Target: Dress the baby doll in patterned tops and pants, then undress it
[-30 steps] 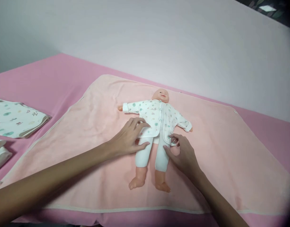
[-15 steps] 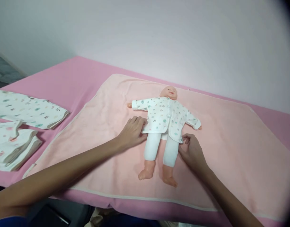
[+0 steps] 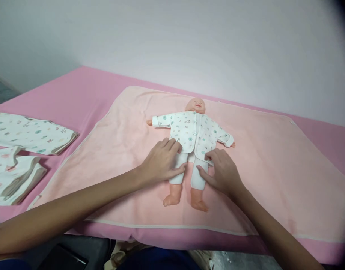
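A baby doll point(image 3: 197, 105) lies on its back, arms spread, in a white printed baby jacket point(image 3: 184, 131) and white leg coverings point(image 3: 199, 174). The jacket's front edges part toward the bottom, and the doll's feet are bare. Over the leg on the left is my left hand point(image 3: 163, 159), fingers bent by the jacket's lower corner and thumb held apart. My right hand point(image 3: 224, 170) hovers at the other leg, its fingers at the jacket hem and its thumb spread away from them. I see nothing gripped in either hand.
A peach blanket point(image 3: 127, 146) with a pale border lies under the doll on a pink-covered table point(image 3: 68, 92). Folded printed trousers point(image 3: 34, 135) and another folded printed garment point(image 3: 17, 176) rest at the left. A white wall point(image 3: 189, 45) rises behind.
Both hands have moved inward from the doll's sides to over its legs, with thumbs now spread. The view has shifted slightly; the doll lies as before.
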`<state>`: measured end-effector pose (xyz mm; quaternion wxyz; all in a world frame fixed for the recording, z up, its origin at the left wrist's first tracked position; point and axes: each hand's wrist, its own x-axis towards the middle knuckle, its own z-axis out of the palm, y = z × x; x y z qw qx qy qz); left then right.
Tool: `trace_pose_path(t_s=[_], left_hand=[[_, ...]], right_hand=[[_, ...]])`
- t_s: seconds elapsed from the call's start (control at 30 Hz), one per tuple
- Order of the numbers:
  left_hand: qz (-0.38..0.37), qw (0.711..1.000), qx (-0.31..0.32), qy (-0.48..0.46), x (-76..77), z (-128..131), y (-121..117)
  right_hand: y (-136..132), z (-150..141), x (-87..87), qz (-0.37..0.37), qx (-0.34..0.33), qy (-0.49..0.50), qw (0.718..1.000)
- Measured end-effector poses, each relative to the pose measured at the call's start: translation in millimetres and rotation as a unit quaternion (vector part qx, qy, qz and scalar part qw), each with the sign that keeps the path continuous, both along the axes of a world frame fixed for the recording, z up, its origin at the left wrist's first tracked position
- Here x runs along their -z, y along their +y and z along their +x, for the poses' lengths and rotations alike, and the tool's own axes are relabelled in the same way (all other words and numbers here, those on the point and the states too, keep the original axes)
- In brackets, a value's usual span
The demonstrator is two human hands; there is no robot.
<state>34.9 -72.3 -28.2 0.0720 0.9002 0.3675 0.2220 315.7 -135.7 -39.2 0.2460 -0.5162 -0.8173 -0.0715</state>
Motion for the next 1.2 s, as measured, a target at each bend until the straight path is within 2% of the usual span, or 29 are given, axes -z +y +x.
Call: trace_pose_path(t_s=[0.1,0.2,0.3,0.37,0.4,0.5,0.57,0.6,0.67,0.73,0.77,0.83,0.9,0.93,1.0,1.07,1.1,1.2], left_hand=[[0.016,0.994,-0.036,0.098,-4.7,36.6,5.1],[0.025,0.984,-0.079,0.159,-5.9,62.4,14.2],[0.018,0.985,-0.078,0.153,-10.3,65.8,25.5],[-0.038,0.994,-0.069,0.075,-14.7,53.9,35.9],[-0.081,0.994,-0.068,0.014,-16.6,43.8,42.1],[-0.176,0.962,-0.098,-0.182,-17.5,0.3,63.0],[-0.195,0.942,-0.146,-0.230,-13.0,-34.8,74.9],[-0.205,0.940,-0.174,-0.210,-9.6,-51.9,79.2],[-0.232,0.938,-0.230,-0.113,-1.9,-81.0,84.5],[-0.238,0.933,-0.268,-0.016,4.5,-98.3,87.3],[-0.216,0.936,-0.279,0.009,6.5,-101.1,89.1],[-0.131,0.951,-0.278,0.015,7.1,-94.5,96.4],[-0.044,0.970,-0.238,-0.006,3.9,-73.1,111.2],[-0.022,0.977,-0.210,-0.019,1.4,-58.2,121.5],[-0.030,0.986,-0.157,-0.036,-3.8,-24.4,146.0],[-0.088,0.987,-0.132,-0.027,-7.5,7.9,171.7],[-0.126,0.984,-0.125,-0.014,-8.3,21.1,183.4],[-0.201,0.971,-0.125,0.020,-5.7,44.1,208.3]], right_hand=[[16.2,-28.3,-3.9,-0.102,0.074,-0.004,0.992],[30.2,-46.4,-11.7,-0.179,0.156,-0.030,0.971],[40.3,-43.3,-24.0,-0.200,0.148,0.001,0.968],[44.8,-24.5,-32.2,-0.190,0.117,0.119,0.968],[45.8,-9.8,-35.1,-0.177,0.109,0.197,0.958],[40.3,50.4,-34.8,-0.152,0.135,0.386,0.900],[28.8,94.5,-25.7,-0.207,0.171,0.408,0.872],[21.4,114.4,-19.0,-0.242,0.192,0.385,0.870],[6.5,144.5,-4.1,-0.287,0.233,0.310,0.876],[-3.6,157.4,8.5,-0.283,0.268,0.242,0.889],[-5.0,157.0,12.8,-0.258,0.282,0.216,0.898],[2.4,145.0,16.2,-0.175,0.292,0.175,0.924],[24.5,123.5,14.3,-0.082,0.262,0.142,0.951],[40.6,111.7,12.3,-0.047,0.235,0.131,0.962],[79.4,90.6,8.4,-0.019,0.188,0.118,0.975],[120.2,76.2,6.9,-0.046,0.183,0.115,0.975],[138.5,71.9,7.5,-0.083,0.192,0.108,0.972],[174.8,67.5,14.1,-0.188,0.198,0.081,0.958]])
